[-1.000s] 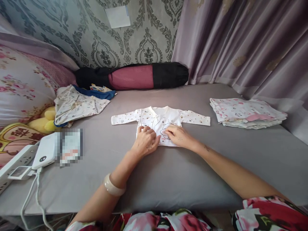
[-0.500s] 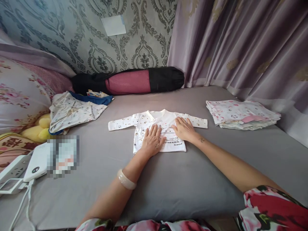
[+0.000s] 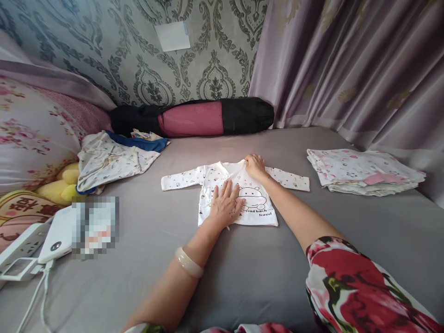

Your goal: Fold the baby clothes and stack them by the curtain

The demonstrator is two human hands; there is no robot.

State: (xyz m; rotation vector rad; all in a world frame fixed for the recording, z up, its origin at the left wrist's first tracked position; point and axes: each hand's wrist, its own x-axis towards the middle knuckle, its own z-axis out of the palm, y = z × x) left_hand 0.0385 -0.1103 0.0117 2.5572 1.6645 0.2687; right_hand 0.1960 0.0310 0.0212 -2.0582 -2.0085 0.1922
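A small white baby shirt (image 3: pixel 255 218) lies spread out on the grey sheet, front side up, with both sleeves stretched sideways. A cartoon animal and lettering are printed on its front. My left hand (image 3: pixel 225 203) rests flat on the shirt's left half, fingers spread. At the neckline's right side, by the shoulder, my right hand (image 3: pixel 255 166) has its fingers curled and closed on the shirt's fabric. Its fingertips are partly hidden from me.
Folded printed cloths (image 3: pixel 367 173) are stacked at right. A crumpled printed garment (image 3: pixel 116 157) lies left, near a yellow plush toy (image 3: pixel 58 189). A black and pink rolled bag (image 3: pixel 190 119) lies along the wall. A white power bank (image 3: pixel 58 236) and power strip (image 3: pixel 27 245) sit at left.
My right hand has moved up from lying flat on the shirt's chest to the neckline and closed there, uncovering more of the print. My left hand stays flat on the shirt.
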